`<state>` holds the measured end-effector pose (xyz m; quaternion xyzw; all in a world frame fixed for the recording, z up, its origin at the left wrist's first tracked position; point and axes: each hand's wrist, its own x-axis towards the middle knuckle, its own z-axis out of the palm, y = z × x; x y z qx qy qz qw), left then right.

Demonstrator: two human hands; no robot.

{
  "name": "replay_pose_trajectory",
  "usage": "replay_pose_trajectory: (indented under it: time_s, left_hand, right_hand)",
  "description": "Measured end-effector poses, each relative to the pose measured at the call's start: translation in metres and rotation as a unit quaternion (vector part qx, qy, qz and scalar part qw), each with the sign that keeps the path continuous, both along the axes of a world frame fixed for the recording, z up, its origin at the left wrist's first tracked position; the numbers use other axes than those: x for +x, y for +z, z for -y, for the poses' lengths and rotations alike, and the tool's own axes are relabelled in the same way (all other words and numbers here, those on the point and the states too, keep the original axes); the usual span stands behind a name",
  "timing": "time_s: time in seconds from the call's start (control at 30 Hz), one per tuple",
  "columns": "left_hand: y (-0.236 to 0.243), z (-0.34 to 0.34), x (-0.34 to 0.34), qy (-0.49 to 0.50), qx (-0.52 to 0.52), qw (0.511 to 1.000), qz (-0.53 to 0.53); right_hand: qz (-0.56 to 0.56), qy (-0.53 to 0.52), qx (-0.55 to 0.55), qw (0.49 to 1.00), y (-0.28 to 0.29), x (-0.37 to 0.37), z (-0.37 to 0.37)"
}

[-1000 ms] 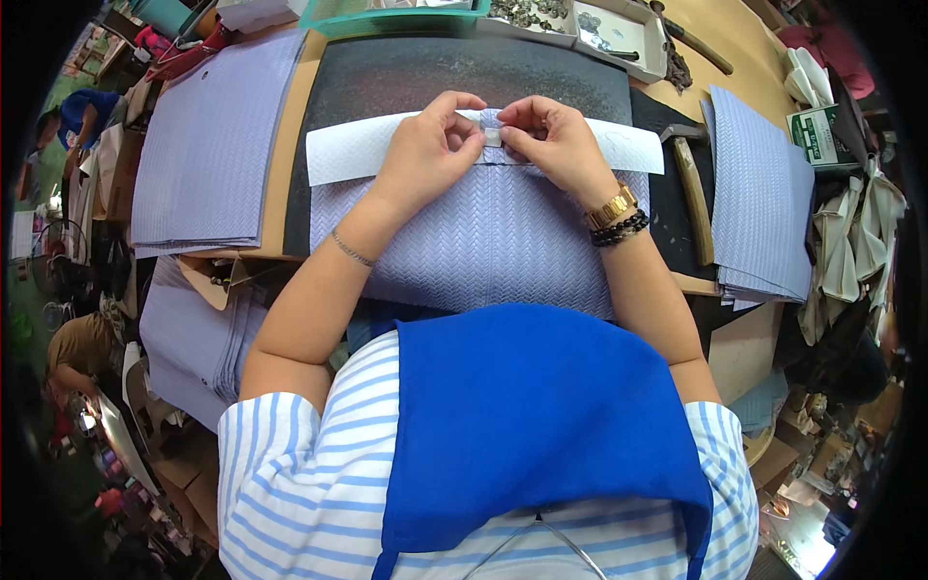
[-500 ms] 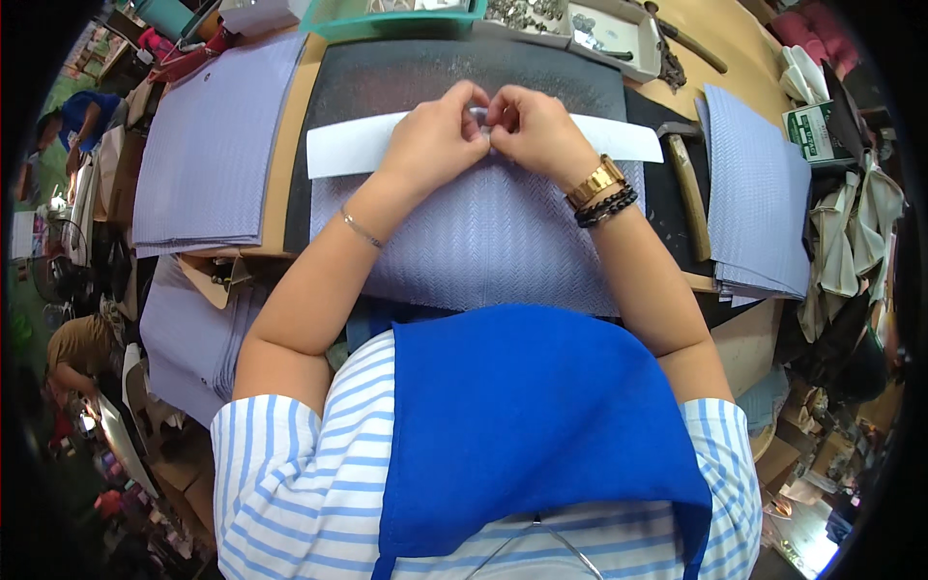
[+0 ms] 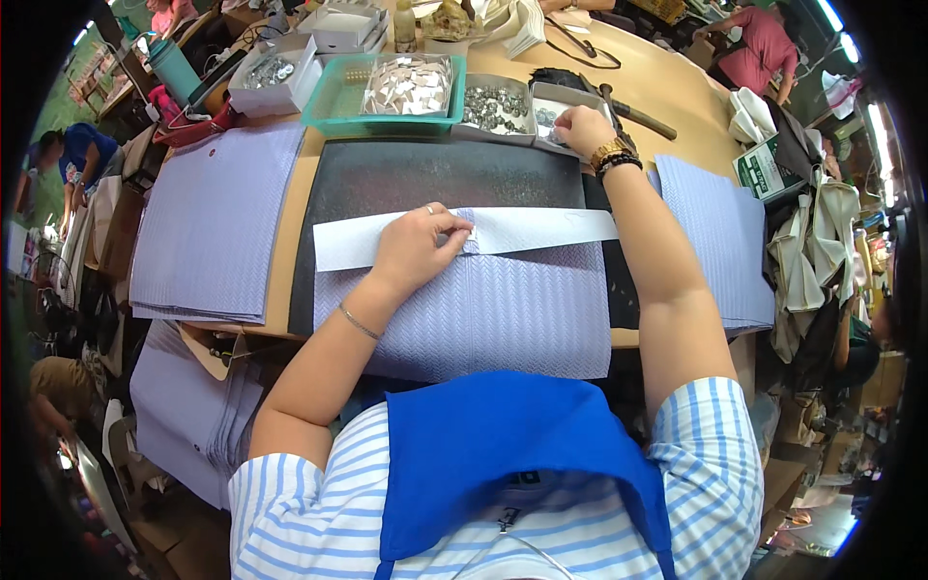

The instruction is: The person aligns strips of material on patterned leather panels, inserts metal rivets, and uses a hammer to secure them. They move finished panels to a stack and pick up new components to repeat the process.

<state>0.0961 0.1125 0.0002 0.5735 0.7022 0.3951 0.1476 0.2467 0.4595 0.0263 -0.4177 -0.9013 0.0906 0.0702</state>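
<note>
Grip: left hand (image 3: 414,249) pinched the lavender tab (image 3: 468,217) at the middle of the white strip (image 3: 541,228), which lay across the upper part of the lavender panel (image 3: 483,314). Right hand (image 3: 586,131) was at the white box (image 3: 561,99); could not tell whether its fingers held anything. Judged risk: a slackened pinch, unsupported by the right, could let the tab slip or the strip skew.

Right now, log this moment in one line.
left hand: on white strip; right hand: at white box; purple sheet: partly on black mat
</note>
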Motion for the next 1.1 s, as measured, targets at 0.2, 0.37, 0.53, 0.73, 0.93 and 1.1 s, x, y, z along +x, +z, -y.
replay_pose_trajectory:
  time_s: [0.2, 0.37, 0.53, 0.73, 0.93, 1.1]
  left_hand:
    - [-0.003, 0.007, -0.006, 0.006, 0.011, 1.0, 0.008]
    - [-0.008, 0.0, -0.003, -0.016, 0.039, 0.999, -0.011]
    - [-0.009, 0.008, -0.006, -0.01, 0.053, 0.998, 0.018]
    - [-0.007, 0.008, -0.007, -0.001, 0.016, 0.998, 0.065]
    - [-0.007, 0.007, -0.007, -0.001, 0.017, 0.997, 0.071]
    - [-0.006, 0.005, -0.006, -0.013, 0.02, 0.999, 0.042]
  right_hand:
    - [-0.041, 0.03, -0.054, 0.997, -0.014, -0.01, -0.007]
    - [-0.185, 0.032, -0.083, 0.979, -0.011, 0.012, -0.012]
    - [-0.269, 0.219, -0.23, 0.909, 0.02, 0.0, 0.11]
    - [-0.142, 0.275, -0.288, 0.906, 0.023, -0.006, 0.195]
    - [-0.139, 0.331, -0.209, 0.91, 0.004, -0.008, 0.188]
    - [-0.212, 0.329, -0.175, 0.903, -0.002, 0.01, 0.195]
